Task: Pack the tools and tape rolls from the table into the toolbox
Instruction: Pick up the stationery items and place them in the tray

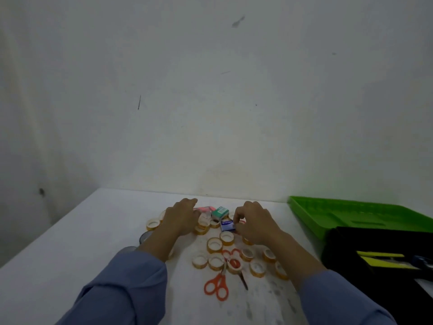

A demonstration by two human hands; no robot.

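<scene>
A scuffed white wall (210, 90) backs a white table (70, 242) pushed against it. Tape rolls (214, 245) lie scattered across the table's middle, from near the far edge toward the front, where orange-handled scissors (216, 286) rest among them.

At the table's right edge the toolbox (339, 245) stands open, its green lid (351, 214) thrown back toward the wall, apparently so that items can be dropped straight in. A yellow tool (382, 259) is already inside.

The right hand (255, 224) reaches into the pile near the far edge and pinches a blue box (226, 226) between thumb and fingertips, a light grip that suits a small carton lying on top of rolls.

The left hand (179, 218) rests over the rolls just left of it, knuckles up and fingers bent downward. Whether it grips a roll or only steadies the heap cannot be told. Between the hands lie a green box (219, 212) and a pink pack (205, 209).

Packing looks barely begun, since most rolls and the scissors are not yet packed. Both hands work the far cluster first, probably to clear the small cartons before gathering the rolls.
</scene>
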